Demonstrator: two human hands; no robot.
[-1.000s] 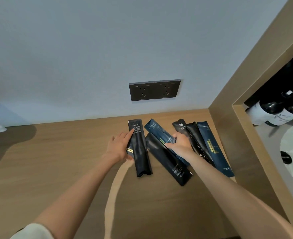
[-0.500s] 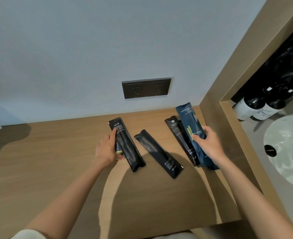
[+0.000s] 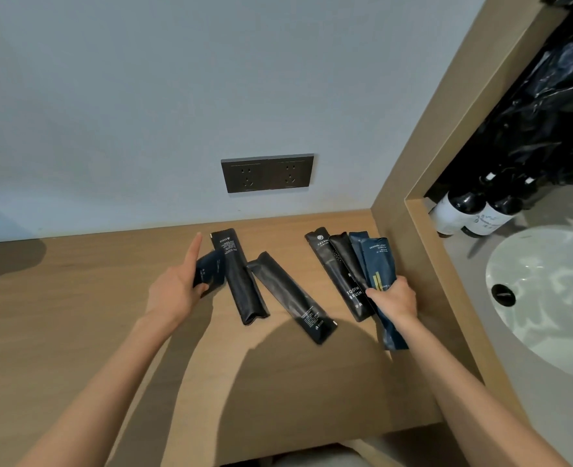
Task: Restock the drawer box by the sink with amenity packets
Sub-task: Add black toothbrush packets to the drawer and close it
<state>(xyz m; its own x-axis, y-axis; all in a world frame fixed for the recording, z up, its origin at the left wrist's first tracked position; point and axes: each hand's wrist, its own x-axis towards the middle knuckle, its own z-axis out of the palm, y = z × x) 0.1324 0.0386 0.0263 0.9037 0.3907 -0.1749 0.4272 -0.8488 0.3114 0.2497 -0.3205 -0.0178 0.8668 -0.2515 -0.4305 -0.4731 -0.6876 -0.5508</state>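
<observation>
Several long dark amenity packets lie on a wooden counter [image 3: 76,332]. My left hand [image 3: 177,288] holds a small dark blue packet [image 3: 211,269] between thumb and palm, index finger straight, beside a long black packet [image 3: 241,281]. Another black packet [image 3: 292,298] lies slanted in the middle. My right hand [image 3: 394,298] grips a blue packet with yellow stripes [image 3: 379,264], laid over a second blue packet and next to two black toothbrush packets [image 3: 339,274] at the right. No drawer box is in view.
A dark double wall socket [image 3: 267,172] sits above the counter. A wooden partition [image 3: 413,210] stands at the right; past it are a white sink [image 3: 547,291], two dark bottles [image 3: 473,210] and black plastic wrap.
My right hand has brought the blue packet down onto the group at the right. My left hand has left the long black packet and now holds a small blue packet.
</observation>
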